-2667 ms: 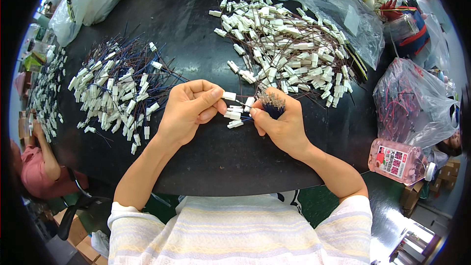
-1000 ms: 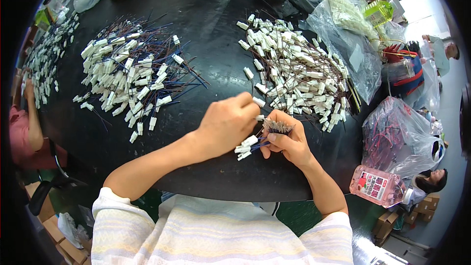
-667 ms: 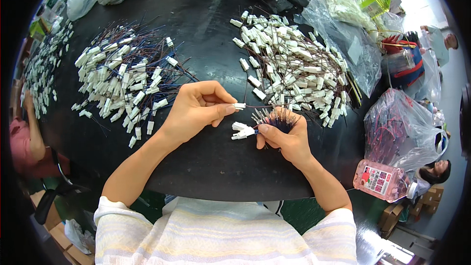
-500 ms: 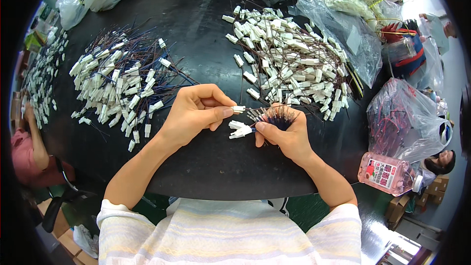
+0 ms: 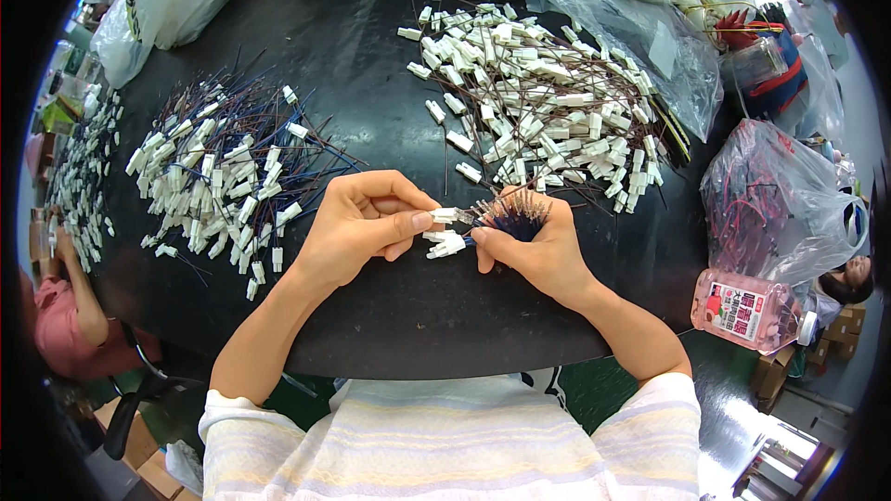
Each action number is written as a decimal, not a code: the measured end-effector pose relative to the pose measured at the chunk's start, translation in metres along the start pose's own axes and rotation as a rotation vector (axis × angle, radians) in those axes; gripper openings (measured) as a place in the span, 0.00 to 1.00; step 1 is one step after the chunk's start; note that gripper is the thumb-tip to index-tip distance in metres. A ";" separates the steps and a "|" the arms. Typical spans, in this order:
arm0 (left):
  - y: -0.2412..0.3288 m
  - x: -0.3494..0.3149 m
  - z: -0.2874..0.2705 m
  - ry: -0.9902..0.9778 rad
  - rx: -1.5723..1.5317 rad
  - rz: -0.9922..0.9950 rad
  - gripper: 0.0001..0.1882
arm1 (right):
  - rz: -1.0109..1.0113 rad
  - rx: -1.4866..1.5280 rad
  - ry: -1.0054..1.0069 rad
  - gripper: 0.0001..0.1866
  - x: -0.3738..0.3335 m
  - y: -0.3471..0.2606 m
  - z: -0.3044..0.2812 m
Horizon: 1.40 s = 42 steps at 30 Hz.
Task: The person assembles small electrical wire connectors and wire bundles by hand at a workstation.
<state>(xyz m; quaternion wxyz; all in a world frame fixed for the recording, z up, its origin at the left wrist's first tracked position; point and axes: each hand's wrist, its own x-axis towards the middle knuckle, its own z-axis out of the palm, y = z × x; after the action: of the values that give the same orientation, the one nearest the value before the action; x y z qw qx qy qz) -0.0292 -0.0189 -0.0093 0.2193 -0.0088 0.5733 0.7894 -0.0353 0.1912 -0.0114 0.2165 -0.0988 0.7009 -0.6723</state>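
A connector (image 5: 445, 215) is held up to a bundle of wires (image 5: 516, 211) over the table (image 5: 371, 329).
The connector is pinched between thumb and forefinger of the left hand (image 5: 365, 221), just beside the bared wire tips; whether a tip is inside it cannot be told. The wires are clasped in the right hand (image 5: 540, 249), tips fanned upward, and a white cluster (image 5: 445, 244) is seen just below the connector. The hands are flanked by a left pile (image 5: 218, 172) and a right pile (image 5: 557, 97) of wired white connectors.
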 end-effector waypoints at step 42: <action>-0.008 0.003 0.006 0.125 0.367 0.219 0.06 | 0.041 0.033 0.068 0.05 -0.001 -0.005 0.002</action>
<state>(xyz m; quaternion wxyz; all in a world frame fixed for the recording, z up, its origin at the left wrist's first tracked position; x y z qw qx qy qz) -0.0278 -0.0110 -0.0149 0.0942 0.0448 0.7175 0.6887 -0.0345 0.1897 -0.0067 0.2078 -0.0577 0.6987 -0.6821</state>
